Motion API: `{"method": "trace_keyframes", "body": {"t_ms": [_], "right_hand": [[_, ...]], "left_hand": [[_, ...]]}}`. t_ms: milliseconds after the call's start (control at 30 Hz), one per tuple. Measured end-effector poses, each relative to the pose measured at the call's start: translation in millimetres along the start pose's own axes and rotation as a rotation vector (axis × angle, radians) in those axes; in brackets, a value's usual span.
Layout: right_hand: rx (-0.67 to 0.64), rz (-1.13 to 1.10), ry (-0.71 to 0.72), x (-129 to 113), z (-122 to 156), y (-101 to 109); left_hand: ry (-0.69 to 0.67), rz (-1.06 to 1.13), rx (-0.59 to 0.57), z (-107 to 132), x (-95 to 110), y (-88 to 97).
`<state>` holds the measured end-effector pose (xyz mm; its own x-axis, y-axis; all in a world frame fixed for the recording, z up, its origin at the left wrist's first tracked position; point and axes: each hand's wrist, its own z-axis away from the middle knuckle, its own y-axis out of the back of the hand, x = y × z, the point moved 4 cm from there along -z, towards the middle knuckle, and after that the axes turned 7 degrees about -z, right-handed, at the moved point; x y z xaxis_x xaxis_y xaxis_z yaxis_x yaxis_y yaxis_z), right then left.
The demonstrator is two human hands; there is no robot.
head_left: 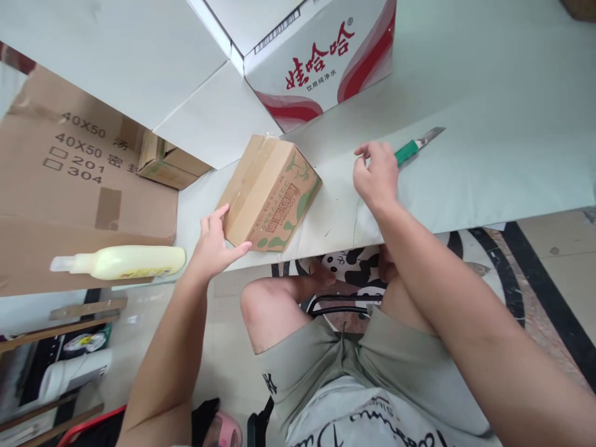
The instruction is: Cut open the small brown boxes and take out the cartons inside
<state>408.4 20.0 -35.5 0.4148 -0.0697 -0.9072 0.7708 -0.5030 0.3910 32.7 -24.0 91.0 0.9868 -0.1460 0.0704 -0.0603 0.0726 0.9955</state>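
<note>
A small brown cardboard box [261,198] with green coconut prints sits at an angle on the pale table, tape running along its top. My left hand [212,242] grips its near left corner, thumb on the front side and fingers along the left end. To the right, my right hand [378,171] is closed with its fingers curled. From the outer side of that hand sticks out a knife with a green handle [406,153], its blade pointing right, away from the box. The rest of the handle is hidden by the hand.
A white carton [326,62] with red lettering stands behind the box. At the left are a large brown carton [69,180], a smaller brown box [172,162] and a pale yellow bottle [137,262] lying on its side. The table [488,155] extends right.
</note>
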Motion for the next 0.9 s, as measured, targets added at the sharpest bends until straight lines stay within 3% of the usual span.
{"method": "trace_keyframes", "body": {"t_ms": [133, 233, 367, 467, 533, 667, 767, 900], "right_hand": [[0.119, 0.096, -0.059, 23.1, -19.2, 12.4], [0.125, 0.222, -0.142, 49.1, -27.7, 12.5], [0.086, 0.264, -0.029, 71.9, -30.6, 5.5], [0.069, 0.234, 0.079, 74.8, -30.1, 0.5], [0.077, 0.243, 0.073, 72.0, -30.2, -0.4], [0.117, 0.337, -0.055, 61.4, -29.6, 3.5], [0.129, 0.392, -0.072, 54.0, -28.5, 7.2], [0.135, 0.44, -0.066, 54.3, -28.1, 12.4]], "left_hand": [[-0.056, 0.045, -0.023, -17.2, 5.2, 0.2], [-0.08, 0.09, -0.054, -33.4, 10.4, -0.3], [-0.099, 0.166, -0.058, -57.2, 18.7, -2.9], [-0.123, 0.258, -0.094, -71.3, 24.3, -7.2], [-0.138, 0.337, -0.104, -77.8, 27.0, -11.3], [-0.202, 0.574, 0.066, -85.4, 30.8, -21.7], [-0.236, 0.703, 0.204, -87.0, 31.4, -34.7], [-0.306, 0.869, 0.292, -84.3, 33.5, -52.6]]}}
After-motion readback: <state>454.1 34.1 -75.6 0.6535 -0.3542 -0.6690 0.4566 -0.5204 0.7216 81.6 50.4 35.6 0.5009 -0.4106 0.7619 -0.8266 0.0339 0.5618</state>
